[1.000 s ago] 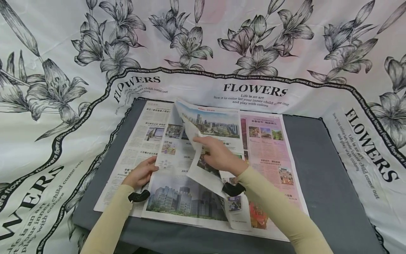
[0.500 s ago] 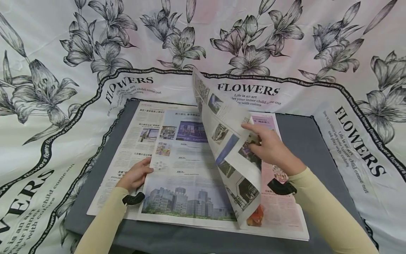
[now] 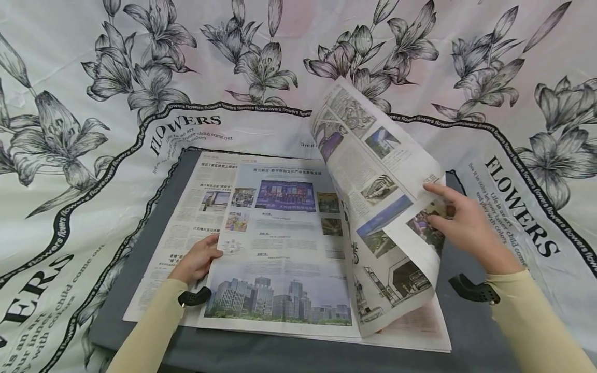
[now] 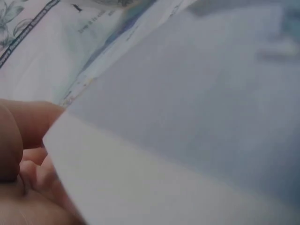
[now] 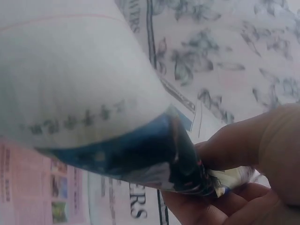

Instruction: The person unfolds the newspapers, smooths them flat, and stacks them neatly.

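Note:
A newspaper [image 3: 280, 248] lies spread with its sheets on a dark grey tabletop. My right hand [image 3: 471, 228] pinches the edge of a newspaper page [image 3: 387, 186], which rises curled and tilted above the right half. Up close in the right wrist view, the page [image 5: 122, 150] bunches between the thumb and fingers of the right hand [image 5: 248, 164]. At the left edge of the spread, my left hand [image 3: 196, 259] holds the paper's side with curled fingers. The left wrist view shows the fingers [image 4: 33, 119] at the paper's edge, partly hidden behind the sheet [image 4: 164, 140].
Another printed sheet [image 3: 182, 207] shows beneath, at the left. The grey tabletop [image 3: 471, 326] extends to the right of the paper. A white cloth [image 3: 261, 124] with flower prints and lettering surrounds the table. Each wrist wears a black strap [image 3: 473, 289].
My right hand has moved right, drawing the page up and over from the middle. More of the left-hand page beneath is uncovered. The left hand stays at the left edge.

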Available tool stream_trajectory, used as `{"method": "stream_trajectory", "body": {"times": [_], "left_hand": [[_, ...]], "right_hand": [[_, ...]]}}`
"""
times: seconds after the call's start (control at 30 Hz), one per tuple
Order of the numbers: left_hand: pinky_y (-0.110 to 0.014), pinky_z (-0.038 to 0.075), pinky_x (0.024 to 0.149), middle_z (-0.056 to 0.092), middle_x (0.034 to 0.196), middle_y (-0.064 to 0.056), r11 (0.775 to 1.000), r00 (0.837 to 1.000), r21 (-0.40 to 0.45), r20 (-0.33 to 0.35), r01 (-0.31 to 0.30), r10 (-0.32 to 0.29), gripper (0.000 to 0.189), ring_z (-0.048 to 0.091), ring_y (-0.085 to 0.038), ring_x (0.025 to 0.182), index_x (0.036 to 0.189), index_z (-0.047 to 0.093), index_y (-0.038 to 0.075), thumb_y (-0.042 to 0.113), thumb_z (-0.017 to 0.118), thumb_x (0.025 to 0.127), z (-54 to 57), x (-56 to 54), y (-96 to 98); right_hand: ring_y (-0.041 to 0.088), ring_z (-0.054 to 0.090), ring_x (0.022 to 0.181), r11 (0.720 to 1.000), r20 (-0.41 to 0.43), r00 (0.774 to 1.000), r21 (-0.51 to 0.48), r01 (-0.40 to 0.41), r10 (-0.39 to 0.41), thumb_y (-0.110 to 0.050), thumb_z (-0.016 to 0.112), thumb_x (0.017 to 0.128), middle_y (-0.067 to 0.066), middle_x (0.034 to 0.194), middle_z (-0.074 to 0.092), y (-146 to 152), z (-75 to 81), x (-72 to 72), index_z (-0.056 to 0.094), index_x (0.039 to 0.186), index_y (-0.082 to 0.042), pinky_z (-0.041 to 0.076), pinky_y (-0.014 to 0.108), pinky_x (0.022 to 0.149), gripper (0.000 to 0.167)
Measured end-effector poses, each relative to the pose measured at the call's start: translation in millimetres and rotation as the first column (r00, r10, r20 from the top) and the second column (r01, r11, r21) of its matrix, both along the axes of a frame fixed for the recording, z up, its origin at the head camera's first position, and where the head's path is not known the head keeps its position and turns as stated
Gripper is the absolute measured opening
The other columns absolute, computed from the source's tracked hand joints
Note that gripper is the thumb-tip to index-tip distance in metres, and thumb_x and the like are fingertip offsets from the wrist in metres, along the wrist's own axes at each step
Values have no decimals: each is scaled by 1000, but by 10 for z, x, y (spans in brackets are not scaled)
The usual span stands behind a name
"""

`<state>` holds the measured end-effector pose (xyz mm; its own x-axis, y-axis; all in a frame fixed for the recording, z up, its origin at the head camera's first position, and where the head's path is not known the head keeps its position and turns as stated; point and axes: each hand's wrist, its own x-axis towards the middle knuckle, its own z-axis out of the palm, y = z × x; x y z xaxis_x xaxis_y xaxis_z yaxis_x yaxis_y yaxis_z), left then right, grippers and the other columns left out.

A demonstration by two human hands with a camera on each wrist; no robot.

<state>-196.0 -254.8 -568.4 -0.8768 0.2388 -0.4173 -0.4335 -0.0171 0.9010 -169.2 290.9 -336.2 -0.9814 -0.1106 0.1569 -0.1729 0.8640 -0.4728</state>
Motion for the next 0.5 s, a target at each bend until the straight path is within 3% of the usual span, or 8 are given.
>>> {"method": "stream_trajectory", "body": {"times": [0.1, 0.2, 0.3, 0.37, 0.4, 0.47, 0.5], "left_hand": [[-21, 55, 88, 22, 166, -28, 999, 1000, -46, -13, -7, 7, 73, 55, -18, 128, 163, 9, -1, -9, 43, 98, 20, 11, 16], [-26, 56, 90, 26, 164, -29, 993, 1000, -115, -23, -14, 11, 70, 51, -33, 138, 162, 12, -1, -8, 43, 100, 57, 18, -10], [-31, 58, 88, 28, 163, -30, 980, 999, -198, -35, -13, 6, 69, 56, -35, 133, 162, 12, -2, -6, 44, 101, 130, 22, -91], [-32, 59, 82, 32, 161, -31, 969, 999, -248, -45, -12, 1, 68, 67, -26, 116, 162, 13, -2, -5, 44, 101, 197, 15, -159], [-30, 59, 75, 36, 159, -32, 961, 999, -275, -50, -11, -3, 69, 71, -19, 100, 162, 14, -1, -5, 45, 101, 237, 7, -199], [-28, 55, 62, 42, 154, -33, 944, 998, -329, -54, -5, -13, 68, 69, -8, 77, 162, 15, -1, -4, 46, 101, 321, -13, -272], [-27, 52, 58, 46, 151, -34, 933, 998, -359, -60, -2, -21, 68, 66, -5, 70, 162, 16, -1, -4, 47, 101, 361, -27, -310]], "right_hand": [[5, 41, 62, 998, 34, 998, -27, 51, -50, -2, 67, 91, 20, 99, 56, 197, -44, 72, 44, 154, -8, 34, 28, 49, 68], [-2, 43, 66, 994, 73, 993, -54, 93, -89, -6, 68, 94, 28, 124, 54, 381, -94, 120, 40, 156, -6, 37, 27, 49, 68], [-6, 41, 66, 990, 111, 987, -73, 121, -112, -10, 68, 96, 31, 133, 48, 538, -162, 150, 37, 157, -6, 38, 26, 50, 68], [-6, 40, 64, 987, 128, 983, -72, 144, -134, -14, 69, 97, 25, 115, 57, 623, -223, 170, 37, 157, -7, 38, 26, 50, 69], [-3, 38, 61, 985, 132, 981, -74, 154, -143, -15, 69, 97, 19, 100, 58, 659, -260, 184, 37, 157, -8, 36, 26, 49, 69], [5, 32, 55, 982, 145, 978, -88, 167, -153, -15, 69, 96, 4, 75, 46, 709, -350, 213, 38, 157, -8, 32, 29, 47, 69], [1, 35, 56, 981, 156, 975, -96, 171, -155, -16, 69, 96, 4, 72, 48, 729, -401, 231, 37, 158, -8, 34, 29, 48, 69]]}}
